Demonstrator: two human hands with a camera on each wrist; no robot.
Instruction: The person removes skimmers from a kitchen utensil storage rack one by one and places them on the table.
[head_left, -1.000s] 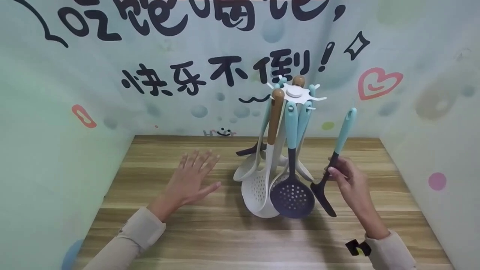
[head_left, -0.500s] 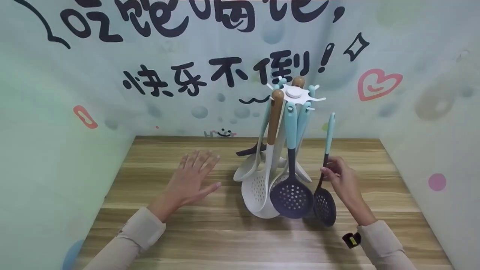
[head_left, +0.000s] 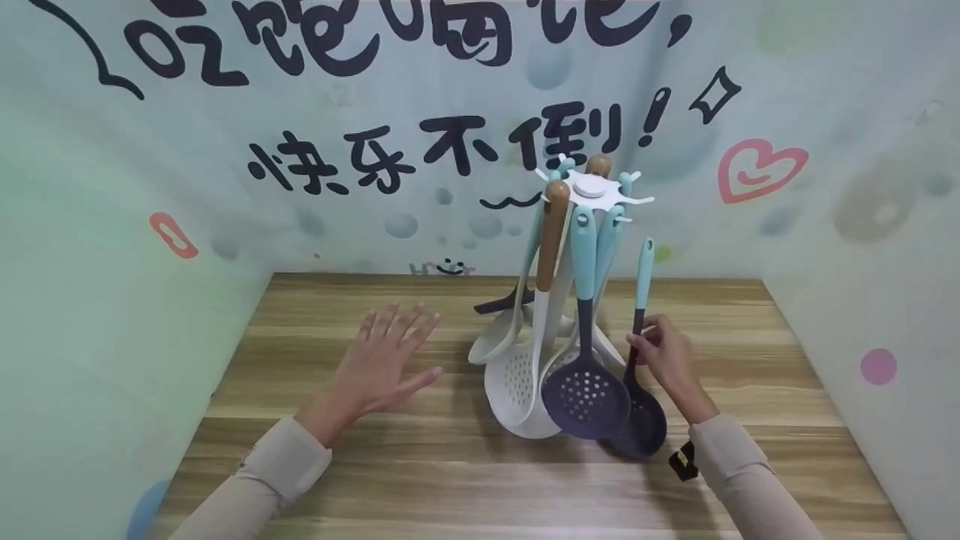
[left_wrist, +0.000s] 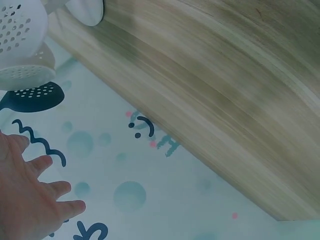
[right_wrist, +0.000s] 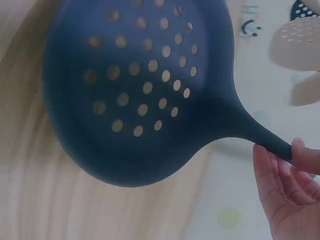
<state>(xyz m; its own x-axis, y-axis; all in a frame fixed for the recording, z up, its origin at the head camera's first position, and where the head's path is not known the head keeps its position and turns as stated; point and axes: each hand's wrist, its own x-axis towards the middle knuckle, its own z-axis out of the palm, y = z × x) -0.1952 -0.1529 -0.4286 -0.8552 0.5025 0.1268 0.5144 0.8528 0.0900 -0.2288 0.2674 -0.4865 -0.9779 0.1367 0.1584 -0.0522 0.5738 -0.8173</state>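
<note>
My right hand [head_left: 667, 358] pinches the dark neck of a perforated skimmer [head_left: 649, 424] with thumb and fingers. Its light-blue handle points up, and its bowl hangs low, partly behind another dark skimmer [head_left: 574, 409]. In the right wrist view the held skimmer's round bowl [right_wrist: 215, 112] fills much of the picture. A white rotating utensil rack [head_left: 589, 187] stands left of that hand, hung with several ladles and skimmers. My left hand [head_left: 386, 356] is spread palm down with straight fingers, left of the rack, holding nothing. The left wrist view catches its fingers too.
Wood-grain tabletop [head_left: 337, 487] lies under everything and ends at a printed cloth backdrop [head_left: 360, 232]. Cloth walls rise on both sides. A white perforated skimmer [head_left: 517, 382] with a brown handle and a white ladle [head_left: 491, 341] hang at the rack's left.
My right hand has moved left toward the rack with the skimmer. The skimmer has turned from edge-on to show its perforated bowl. My left hand has stayed put.
</note>
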